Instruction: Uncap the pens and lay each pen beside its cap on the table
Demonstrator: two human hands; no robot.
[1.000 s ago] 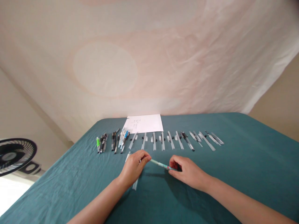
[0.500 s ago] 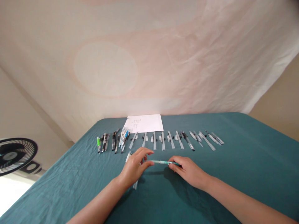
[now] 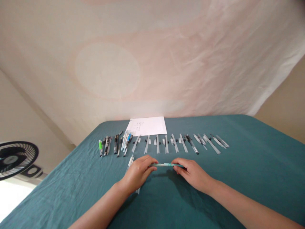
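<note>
2 hands [image 3: 192, 174], 1 held pen [image 3: 166, 164], 1 wht sheet [image 3: 147, 126], 1 fan [image 3: 16, 160], 6 clr tubes [image 3: 157, 144] mid-row

This looks like a makeshift work corner indoors, possibly in a home, with a green cloth-draped table [image 3: 257, 159], a pale pinkish fabric sheet [image 3: 154, 70] hung behind it, and a black fan [image 3: 13, 160] near a plain wall [image 3: 30, 111].

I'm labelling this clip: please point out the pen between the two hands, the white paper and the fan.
Pen [image 3: 168, 164]: head view, on its exposed middle stretch.
White paper [image 3: 150, 127]: head view, near the sheet's middle.
Fan [image 3: 11, 160]: head view, on its hub.
</note>
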